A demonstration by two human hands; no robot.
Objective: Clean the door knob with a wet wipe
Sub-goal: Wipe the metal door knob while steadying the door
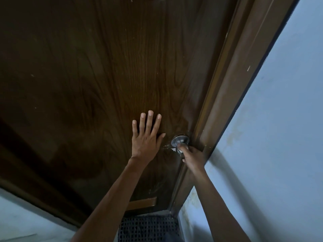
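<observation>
The left hand (146, 138) lies flat on the wooden door (104, 67), fingers straight and spread, grip apart, holding nothing. Hazard: if the latch releases, this push would likely swing the door away from the work.

A small pale scrap (173, 149) shows just left of the door knob (180, 142); whether it is the wet wipe cannot be told. Hazard: with no wipe between palm and metal, rubbing cleans nothing.

The right hand (192, 155) has its grip clamped round the knob's ball from below right, beside the door frame (236, 75). Only the knob's round base plate and neck remain visible.
</observation>
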